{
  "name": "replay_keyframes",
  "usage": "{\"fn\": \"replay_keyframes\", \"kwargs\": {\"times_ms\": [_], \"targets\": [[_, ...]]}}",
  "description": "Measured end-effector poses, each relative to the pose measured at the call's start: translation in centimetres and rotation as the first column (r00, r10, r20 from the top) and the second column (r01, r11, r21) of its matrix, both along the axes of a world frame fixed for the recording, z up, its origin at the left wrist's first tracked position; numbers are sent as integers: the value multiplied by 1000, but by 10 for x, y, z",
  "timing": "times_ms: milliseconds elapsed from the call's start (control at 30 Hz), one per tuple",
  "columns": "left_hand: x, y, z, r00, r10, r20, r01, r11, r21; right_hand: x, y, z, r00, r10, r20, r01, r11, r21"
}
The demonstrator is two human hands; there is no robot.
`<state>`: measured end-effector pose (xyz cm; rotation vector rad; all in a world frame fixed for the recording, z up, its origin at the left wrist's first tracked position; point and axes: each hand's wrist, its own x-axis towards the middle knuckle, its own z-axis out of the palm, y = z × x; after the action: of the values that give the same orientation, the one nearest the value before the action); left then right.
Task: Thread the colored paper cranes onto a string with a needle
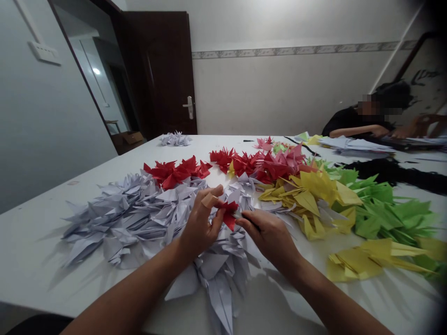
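My left hand (201, 223) pinches a small folded red paper piece (228, 214) between thumb and fingers; a plaster wraps one finger. My right hand (267, 232) is closed on the same red piece from the right, and a thin dark object shows under its fingers. Both hands hover over a big pile of white folded paper cranes (139, 214) on the white table (31, 260).
Red cranes (178, 171), pink ones (286, 160), yellow ones (314, 193) and green ones (384, 211) lie in heaps across the table. A small white pile (175, 138) sits far back. Another person (363, 122) sits at the far right by paper stacks (352, 145). A dark door (164, 74) stands behind.
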<state>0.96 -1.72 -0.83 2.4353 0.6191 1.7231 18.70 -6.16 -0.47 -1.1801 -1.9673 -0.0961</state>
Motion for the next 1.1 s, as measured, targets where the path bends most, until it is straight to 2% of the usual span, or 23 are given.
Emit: {"fn": "replay_keyframes", "kwargs": {"times_ms": [467,533,567,633,700,767,867,1000,1067,1100], "targets": [[2,-5,8,997,36,-68,-32,998,63,1,2,-2,1000,-2,-31,2,1000,-16],[2,-3,7,999,31,-25,-32,999,-29,0,2,-1,998,4,-63,-6,1000,-19],[3,-2,6,999,22,44,-16,991,-129,1,2,-1,996,8,-89,-10,1000,-18],[4,3,6,966,14,258,86,925,-371,1,2,0,988,20,-152,-21,1000,-10],[4,8,8,878,34,478,265,797,-543,2,1,1,977,35,-209,-35,999,4],[4,11,11,791,74,607,413,668,-619,2,0,2,970,46,-240,-45,999,10],[3,12,15,734,112,669,527,527,-667,1,-1,2,971,52,-232,-58,998,-20],[5,7,16,720,101,686,590,431,-683,1,-1,0,975,44,-218,-62,995,-76],[6,6,16,743,94,663,568,435,-699,2,0,0,973,28,-229,-49,995,-87],[5,7,16,758,97,645,540,461,-704,3,1,0,971,14,-239,-36,996,-87]]}}
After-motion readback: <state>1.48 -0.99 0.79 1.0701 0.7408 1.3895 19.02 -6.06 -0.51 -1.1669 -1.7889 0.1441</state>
